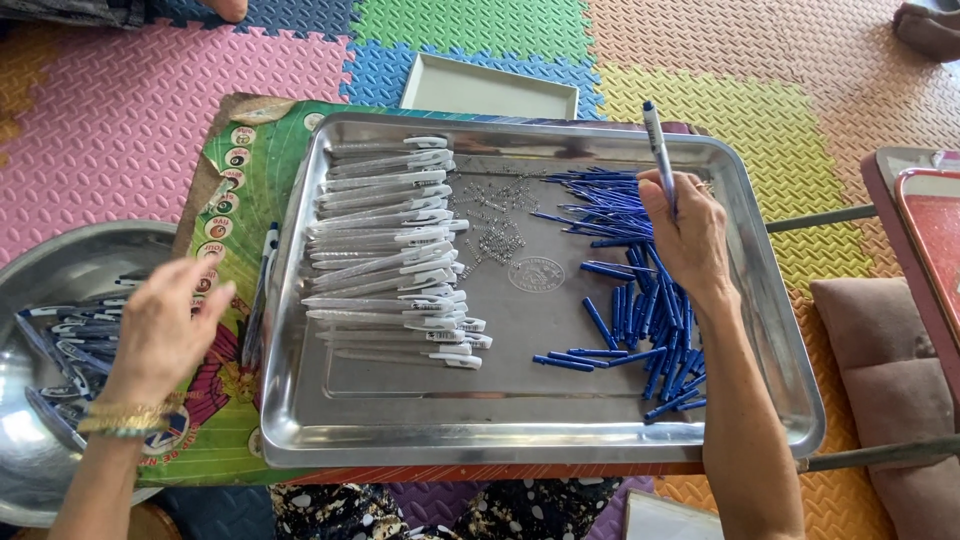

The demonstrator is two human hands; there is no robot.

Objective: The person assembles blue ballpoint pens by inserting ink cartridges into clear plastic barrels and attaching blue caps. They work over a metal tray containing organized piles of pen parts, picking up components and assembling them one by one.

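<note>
A steel tray [540,425] lies on a low table. On its left lie several clear pen barrels with white clips [395,245], in its middle small metal springs [495,225], on its right a heap of blue pen parts [645,290]. My right hand [685,230] is over the blue heap, shut on a pen [658,150] that points up and away. My left hand [170,325] hovers with fingers apart over the rim of a round steel bowl [60,270] holding several assembled pens [70,345]. A gold bracelet is on that wrist.
The table has a green printed cover [245,180]. A pale flat tray [490,88] lies beyond it on coloured foam floor mats [120,110]. A brown cushion [885,350] and a red-topped table [930,230] stand at the right. Another person's foot shows at top right.
</note>
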